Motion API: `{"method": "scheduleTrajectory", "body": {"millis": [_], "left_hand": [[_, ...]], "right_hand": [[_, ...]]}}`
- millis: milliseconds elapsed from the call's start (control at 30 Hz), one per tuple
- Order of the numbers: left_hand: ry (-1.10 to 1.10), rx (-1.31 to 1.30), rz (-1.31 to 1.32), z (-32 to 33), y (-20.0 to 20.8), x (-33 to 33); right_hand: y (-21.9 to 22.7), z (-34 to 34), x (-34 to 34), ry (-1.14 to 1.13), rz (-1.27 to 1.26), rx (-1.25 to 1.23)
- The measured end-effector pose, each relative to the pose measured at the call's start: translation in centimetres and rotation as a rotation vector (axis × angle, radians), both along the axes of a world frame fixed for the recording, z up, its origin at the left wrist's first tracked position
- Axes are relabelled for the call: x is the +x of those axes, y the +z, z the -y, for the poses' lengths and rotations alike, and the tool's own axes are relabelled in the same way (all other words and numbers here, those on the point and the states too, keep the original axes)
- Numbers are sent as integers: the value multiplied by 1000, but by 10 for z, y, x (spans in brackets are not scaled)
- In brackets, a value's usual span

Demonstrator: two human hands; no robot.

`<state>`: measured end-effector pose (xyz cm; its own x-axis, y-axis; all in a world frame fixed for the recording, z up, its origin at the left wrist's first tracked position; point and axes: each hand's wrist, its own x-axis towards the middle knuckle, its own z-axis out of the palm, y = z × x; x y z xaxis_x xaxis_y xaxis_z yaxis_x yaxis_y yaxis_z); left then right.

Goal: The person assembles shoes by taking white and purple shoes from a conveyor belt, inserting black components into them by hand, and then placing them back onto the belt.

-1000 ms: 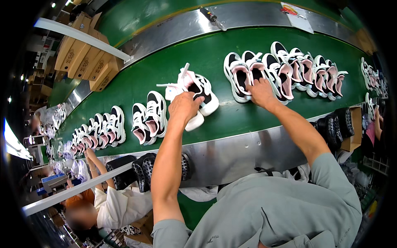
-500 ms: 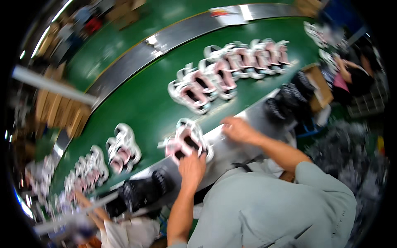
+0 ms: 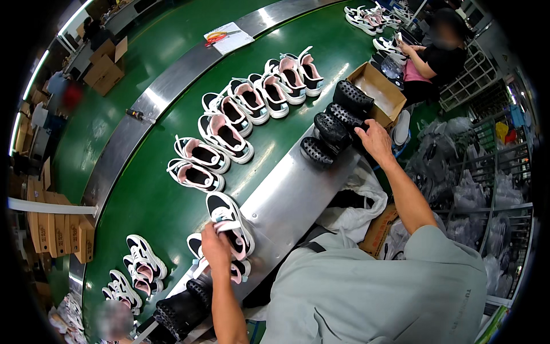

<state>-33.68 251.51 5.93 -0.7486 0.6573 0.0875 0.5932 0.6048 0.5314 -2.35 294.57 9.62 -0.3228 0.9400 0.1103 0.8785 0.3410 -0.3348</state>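
My left hand (image 3: pixel 215 245) is closed on a white, black and pink sneaker (image 3: pixel 228 215), its fingers at the laces and tongue. Under and beside that sneaker lies another white sneaker (image 3: pixel 195 245), partly hidden by the hand. On the right, my right hand (image 3: pixel 377 141) has its thumb and fingers around the near end of a black studded block (image 3: pixel 345 114). Some fingers are hidden. More black blocks (image 3: pixel 317 150) with the same studs lie beside it on the metal ledge (image 3: pixel 281 198).
A row of sneakers (image 3: pixel 232 137) stands on the green belt (image 3: pixel 154 189). More sneaker pairs (image 3: pixel 143 264) lie at left. Beyond the blocks is an open cardboard box (image 3: pixel 381 92). Black pieces (image 3: pixel 177 312) sit at lower left. A co-worker (image 3: pixel 438 57) handles shoes at far right.
My right hand has moved from the bare metal ledge to the black blocks. My left hand has lifted one sneaker partly over the other. The whole view has turned.
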Motion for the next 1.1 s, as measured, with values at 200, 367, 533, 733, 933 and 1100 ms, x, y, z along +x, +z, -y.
{"method": "scheduleTrajectory", "body": {"millis": [200,367,533,733,933,1100], "left_hand": [[143,-120,291,-10,8,10],[266,-5,300,-5,-14,39],[310,25,518,-9,-15,42],[128,71,398,-7,-47,35],[-129,158,243,-36,-28,33],[-298,149,283,-42,-38,4]], "right_hand": [[13,35,-44,228,172,104],[-5,31,-46,236,295,246],[70,120,-67,610,-220,-217],[35,228,-109,1001,121,-613],[-6,249,-136,867,30,-193],[-37,262,-168,973,-18,-80]]}}
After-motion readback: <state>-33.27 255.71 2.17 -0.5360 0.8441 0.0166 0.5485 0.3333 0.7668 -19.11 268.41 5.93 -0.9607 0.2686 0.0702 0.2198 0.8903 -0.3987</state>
